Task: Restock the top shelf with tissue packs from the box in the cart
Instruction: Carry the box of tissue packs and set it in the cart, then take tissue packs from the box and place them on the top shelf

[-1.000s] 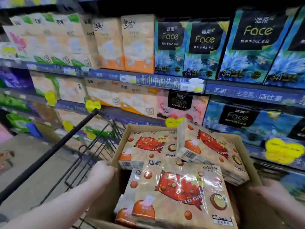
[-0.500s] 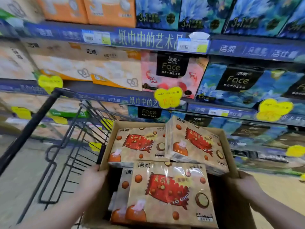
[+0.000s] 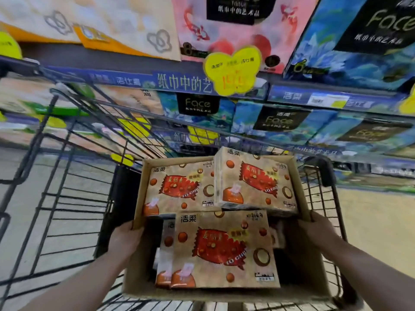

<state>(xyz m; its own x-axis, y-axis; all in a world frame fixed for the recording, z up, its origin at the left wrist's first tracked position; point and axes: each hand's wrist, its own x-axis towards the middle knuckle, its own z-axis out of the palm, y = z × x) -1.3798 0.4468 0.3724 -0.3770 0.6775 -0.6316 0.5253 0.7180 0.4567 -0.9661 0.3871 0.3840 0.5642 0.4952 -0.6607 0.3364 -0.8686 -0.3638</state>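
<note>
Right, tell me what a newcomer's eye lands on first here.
Three tan tissue packs with red candy-wrapper prints fill a cardboard box in the wire cart at centre. The far-right pack sits higher than its neighbour. The left hand and right hand grip the box's side walls. Above, a yellow butterfly-shaped price tag hangs at the shelf edge, with blue and black Face packs below it.

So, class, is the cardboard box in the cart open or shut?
Open: the cardboard box has nothing over its top, and the tissue packs inside it are in plain view.
</note>
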